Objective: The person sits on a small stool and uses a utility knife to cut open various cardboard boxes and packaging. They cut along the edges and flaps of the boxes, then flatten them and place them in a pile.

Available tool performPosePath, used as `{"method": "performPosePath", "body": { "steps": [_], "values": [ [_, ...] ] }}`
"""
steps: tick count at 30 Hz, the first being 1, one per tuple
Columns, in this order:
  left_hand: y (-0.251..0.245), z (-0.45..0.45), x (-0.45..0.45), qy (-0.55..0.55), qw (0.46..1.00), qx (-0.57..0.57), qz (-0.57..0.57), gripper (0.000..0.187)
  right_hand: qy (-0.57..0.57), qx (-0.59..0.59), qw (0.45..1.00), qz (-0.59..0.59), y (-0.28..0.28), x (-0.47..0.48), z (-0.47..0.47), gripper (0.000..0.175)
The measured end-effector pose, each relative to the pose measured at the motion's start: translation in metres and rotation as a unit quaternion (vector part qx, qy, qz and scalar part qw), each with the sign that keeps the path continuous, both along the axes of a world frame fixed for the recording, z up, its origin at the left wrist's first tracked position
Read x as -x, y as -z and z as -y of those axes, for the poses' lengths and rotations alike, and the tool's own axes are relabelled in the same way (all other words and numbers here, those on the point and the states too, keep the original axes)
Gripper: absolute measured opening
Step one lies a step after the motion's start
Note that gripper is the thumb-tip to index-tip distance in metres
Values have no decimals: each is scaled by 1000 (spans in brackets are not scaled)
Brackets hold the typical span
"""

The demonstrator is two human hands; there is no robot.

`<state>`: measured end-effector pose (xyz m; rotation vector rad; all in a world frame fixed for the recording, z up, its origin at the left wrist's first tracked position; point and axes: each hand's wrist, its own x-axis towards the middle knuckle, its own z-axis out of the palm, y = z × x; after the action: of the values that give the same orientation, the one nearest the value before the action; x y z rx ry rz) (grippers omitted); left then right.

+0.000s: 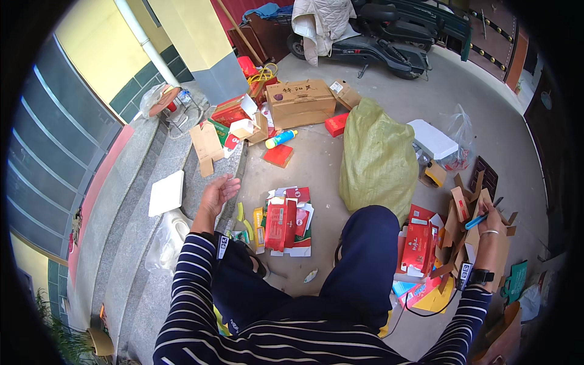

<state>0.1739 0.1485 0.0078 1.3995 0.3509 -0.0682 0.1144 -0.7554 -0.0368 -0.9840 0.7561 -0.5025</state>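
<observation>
My left hand (220, 192) is empty, raised over the edge of the stone step with its fingers extended. My right hand (491, 222) grips a blue-handled knife (477, 222), its dark tip pointing away from me. Just beneath that hand stand folded brown cardboard pieces (451, 232), beside a stack of red printed cartons (416, 246). Between my feet lies a pile of flattened red, white and green cartons (285, 223). A yellow carton (259, 230) rests along the pile's left side.
A full green woven sack (378, 159) stands ahead of my right knee. Beyond are a large cardboard box (301, 102), a blue spray can (281, 139) and a parked electric scooter (374, 52). White foam panels (166, 193) and a plastic bag (166, 242) lie on the left steps.
</observation>
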Motion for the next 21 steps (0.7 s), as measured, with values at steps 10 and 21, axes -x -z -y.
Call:
{"method": "performPosePath", "body": {
  "steps": [10,21],
  "values": [
    [47,-9,12,-20,996,86,-15,45,-361,-327,812,322,-227,-83,-361,43],
    [14,-23,33,-3,987,149,65,42,-458,-380,765,247,-215,-150,-547,41]
  ]
}}
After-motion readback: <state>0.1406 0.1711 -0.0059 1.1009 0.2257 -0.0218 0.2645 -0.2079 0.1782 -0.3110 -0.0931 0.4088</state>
